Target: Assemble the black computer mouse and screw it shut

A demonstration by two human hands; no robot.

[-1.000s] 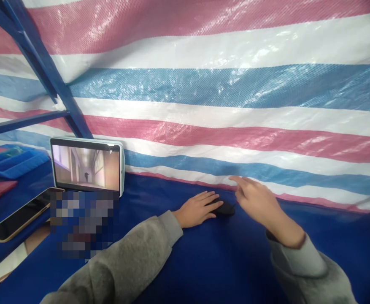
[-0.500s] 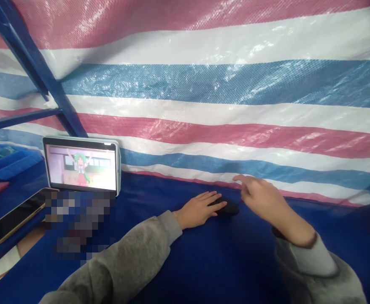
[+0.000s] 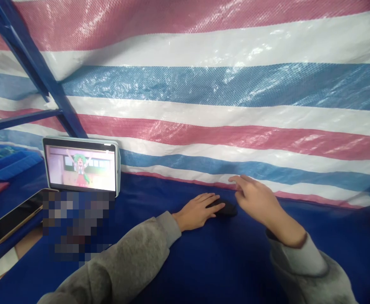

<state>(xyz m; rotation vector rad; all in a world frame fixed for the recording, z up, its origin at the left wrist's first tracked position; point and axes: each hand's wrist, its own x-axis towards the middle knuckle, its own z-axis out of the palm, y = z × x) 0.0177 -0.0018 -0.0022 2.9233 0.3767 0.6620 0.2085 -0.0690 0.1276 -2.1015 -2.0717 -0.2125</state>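
Observation:
A black, rounded object point(image 3: 228, 207), shaped like a computer mouse, lies on the dark blue tabletop point(image 3: 203, 261). My left hand point(image 3: 197, 212) is flat beside it, fingers spread, with the fingertips resting on its left part. Just right of the object, my right hand point(image 3: 257, 200) hovers above the table. Its index finger is stretched out to the left, and the thumb points down, apart from it. The other fingers are curled and partly hidden. I see nothing held in the right hand.
A tablet point(image 3: 82, 166) playing a cartoon stands at the left, with a phone point(image 3: 17, 217) in front of it. Blue trays point(image 3: 14, 162) lie farther left. Striped plastic sheeting point(image 3: 219, 84) hangs behind the table, and a blue metal frame point(image 3: 45, 80) crosses the upper left.
My right hand has shifted slightly left. My left hand stays on the black object, and the object appears only slightly left in view.

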